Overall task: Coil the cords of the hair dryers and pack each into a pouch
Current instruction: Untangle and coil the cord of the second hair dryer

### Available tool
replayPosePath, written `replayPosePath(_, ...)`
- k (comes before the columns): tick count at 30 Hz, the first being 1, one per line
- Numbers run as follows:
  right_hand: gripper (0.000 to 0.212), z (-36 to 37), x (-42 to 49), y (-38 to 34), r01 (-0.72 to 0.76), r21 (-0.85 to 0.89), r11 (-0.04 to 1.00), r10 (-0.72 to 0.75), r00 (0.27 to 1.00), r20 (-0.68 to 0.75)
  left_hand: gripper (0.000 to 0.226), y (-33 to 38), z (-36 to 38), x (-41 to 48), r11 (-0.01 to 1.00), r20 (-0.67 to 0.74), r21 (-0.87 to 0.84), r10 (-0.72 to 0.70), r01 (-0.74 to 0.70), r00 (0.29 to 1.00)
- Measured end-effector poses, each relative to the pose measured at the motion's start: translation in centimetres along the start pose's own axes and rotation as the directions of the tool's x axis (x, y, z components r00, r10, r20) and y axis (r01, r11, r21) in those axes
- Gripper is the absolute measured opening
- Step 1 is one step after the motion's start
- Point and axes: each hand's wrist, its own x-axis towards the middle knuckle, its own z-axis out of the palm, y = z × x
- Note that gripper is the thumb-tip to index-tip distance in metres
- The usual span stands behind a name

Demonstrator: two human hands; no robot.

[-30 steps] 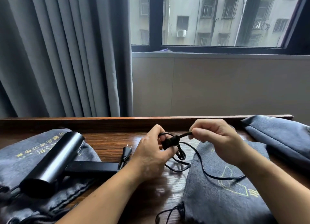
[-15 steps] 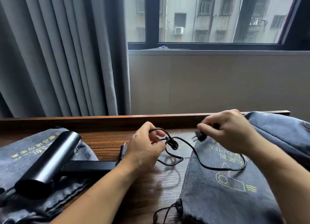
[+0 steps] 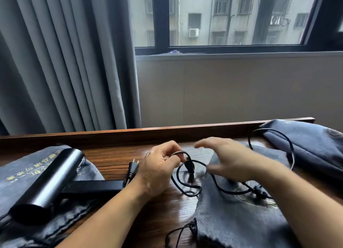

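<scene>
A black hair dryer (image 3: 44, 181) lies on a grey pouch (image 3: 22, 169) at the left, its plug (image 3: 134, 167) resting on the wood beside my left wrist. My left hand (image 3: 159, 168) pinches a loop of thin black cord (image 3: 187, 173) above the table. My right hand (image 3: 228, 159) hovers blurred over that cord, fingers spread, holding nothing. The cord trails right across a second grey pouch (image 3: 239, 216) and curves up toward a third pouch (image 3: 311, 143) at the far right. Whatever the cord is attached to is hidden.
The wooden table (image 3: 115, 154) has a raised back rail (image 3: 167, 131) against the wall. A grey curtain (image 3: 61, 62) hangs at the left, a window at the back. A drawstring (image 3: 178, 233) of the middle pouch lies near the front edge.
My right hand let go of the plug end it was holding and opened, moving left over the cord. The cord dropped across the middle pouch. My left hand kept its pinch on the loop.
</scene>
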Motion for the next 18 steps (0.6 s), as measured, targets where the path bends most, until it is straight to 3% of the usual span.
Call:
replayPosePath(3,0.068,2.9,1.5,-1.1,0.057,0.025,0.998,-0.057,0.998,0.001,0.024,-0.2,-0.1,-0.1,0.998,0.058,0.012,0.068,-0.069,0.996)
replayPosePath(6,0.034,3.6,2.1,-0.9,0.077,-0.059,0.995,-0.085,0.986,-0.146,0.042,-0.8,-0.2,-0.1,0.989,0.007,-0.127,0.073,-0.072,0.997)
replayPosePath(8,0.020,3.2,2.2,-0.9,0.101,0.102,0.990,-0.076,0.972,-0.222,0.047,-1.3,-0.3,0.2,0.992,-0.055,-0.094,0.075,-0.080,0.996)
replayPosePath(9,0.017,3.1,2.0,-0.8,0.112,0.223,0.968,-0.053,0.965,-0.256,0.038,-1.4,-0.3,0.4,0.997,-0.059,-0.046,0.059,-0.062,0.997)
replayPosePath(11,0.016,2.9,1.8,-0.9,0.151,0.448,0.881,0.007,0.944,-0.331,0.021,-1.6,-0.3,0.8,0.997,-0.048,-0.014,-0.079,0.078,0.996)
replayPosePath(12,0.016,2.6,1.7,-1.1,0.178,0.543,0.821,0.036,0.932,-0.360,0.025,-1.7,-0.3,0.9,0.995,-0.025,0.017,-0.100,0.101,0.995)
replayPosePath(16,0.022,2.0,1.6,-1.9,0.300,0.775,0.557,0.059,0.916,-0.397,0.036,-1.6,-0.2,0.6,0.995,0.090,0.103,-0.019,0.009,0.996)
replayPosePath(18,0.026,2.0,1.8,-1.9,0.350,0.756,0.553,0.046,0.893,-0.447,0.036,-1.5,-0.3,0.7,0.991,0.037,0.133,0.015,-0.020,0.999)
